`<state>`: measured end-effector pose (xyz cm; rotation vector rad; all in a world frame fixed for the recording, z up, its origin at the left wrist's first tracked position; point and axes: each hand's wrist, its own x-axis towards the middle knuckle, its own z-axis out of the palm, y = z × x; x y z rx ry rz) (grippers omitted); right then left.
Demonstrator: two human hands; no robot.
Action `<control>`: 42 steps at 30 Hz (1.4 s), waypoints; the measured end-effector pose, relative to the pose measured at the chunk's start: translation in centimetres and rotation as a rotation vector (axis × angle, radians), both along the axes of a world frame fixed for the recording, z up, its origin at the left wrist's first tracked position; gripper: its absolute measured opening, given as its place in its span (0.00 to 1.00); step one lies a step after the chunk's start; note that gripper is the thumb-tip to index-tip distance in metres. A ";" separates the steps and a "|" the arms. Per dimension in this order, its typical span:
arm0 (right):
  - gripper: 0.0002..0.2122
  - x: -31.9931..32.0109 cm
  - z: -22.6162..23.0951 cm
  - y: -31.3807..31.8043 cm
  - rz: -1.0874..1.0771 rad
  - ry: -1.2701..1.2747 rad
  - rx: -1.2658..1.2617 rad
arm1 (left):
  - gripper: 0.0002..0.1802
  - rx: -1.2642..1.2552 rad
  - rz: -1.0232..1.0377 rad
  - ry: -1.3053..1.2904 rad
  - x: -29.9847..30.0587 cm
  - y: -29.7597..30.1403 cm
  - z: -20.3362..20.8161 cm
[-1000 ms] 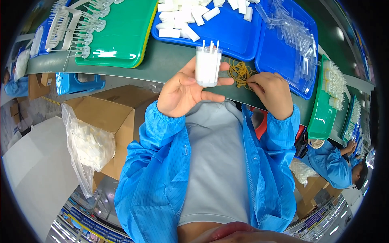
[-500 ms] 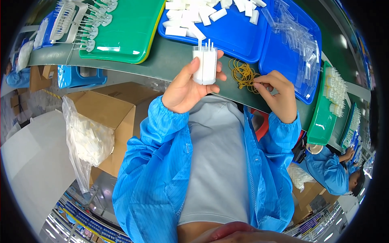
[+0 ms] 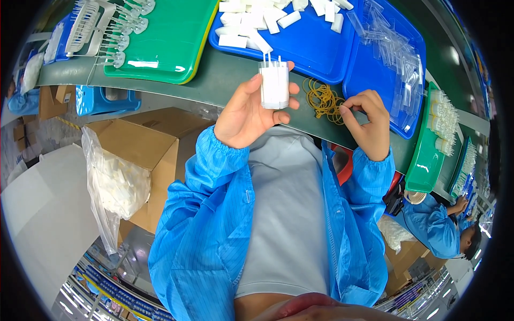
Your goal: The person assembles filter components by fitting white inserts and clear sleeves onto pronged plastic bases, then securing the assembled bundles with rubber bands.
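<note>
My left hand (image 3: 248, 114) is closed around a white block (image 3: 274, 88) with clear plastic pieces against its sides. Thin white rods (image 3: 270, 58) stick up from the block's top. A loose tangle of yellow rubber bands (image 3: 323, 100) lies on the table to the right of the block. At the tangle's right edge is my right hand (image 3: 369, 120), its fingers curled and thumb and forefinger pinched together. What sits between those fingertips, perhaps a band, is too small to make out.
Ahead, a blue tray (image 3: 316, 68) holds white blocks; another blue tray (image 3: 356, 99) holds clear plastic pieces. Green trays stand at left (image 3: 160, 72) and right (image 3: 423, 171), with finished-looking white pieces. Left below the table, an open carton (image 3: 136, 142) holds bagged white parts. A co-worker (image 3: 436, 224) sits right.
My left hand has tilted the block slightly and shifted it a little to the right. My right hand has edged slightly right, its fingertips still beside the rubber bands.
</note>
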<state>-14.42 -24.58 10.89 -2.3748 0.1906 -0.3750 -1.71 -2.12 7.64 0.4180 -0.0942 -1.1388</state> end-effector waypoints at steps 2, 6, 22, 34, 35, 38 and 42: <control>0.04 0.0 0.1 0.0 0.022 -0.012 -0.108 | 0.38 -0.037 0.007 0.015 -0.1 0.1 -0.6; 0.05 -0.9 1.1 -0.5 0.000 0.178 -0.203 | 0.38 -0.108 0.006 0.004 -0.1 0.7 -2.3; 0.06 2.8 -1.5 2.6 0.023 -0.007 -0.430 | 0.31 0.005 0.037 0.010 -0.2 0.5 -1.6; 0.02 1.4 -1.3 0.6 -0.039 -0.092 0.688 | 0.33 0.000 0.021 0.032 0.2 0.5 -1.8; 0.02 1.4 -1.4 0.5 -0.031 -0.106 0.825 | 0.33 0.009 0.020 0.028 0.2 0.5 -1.8; 0.02 1.0 -1.9 -0.3 -0.030 -0.094 1.016 | 0.35 -0.020 0.000 0.027 0.4 0.5 -1.9; 0.05 1.1 -2.1 0.2 -0.075 -0.010 0.865 | 0.33 -0.029 0.021 -0.019 -0.1 0.5 -1.8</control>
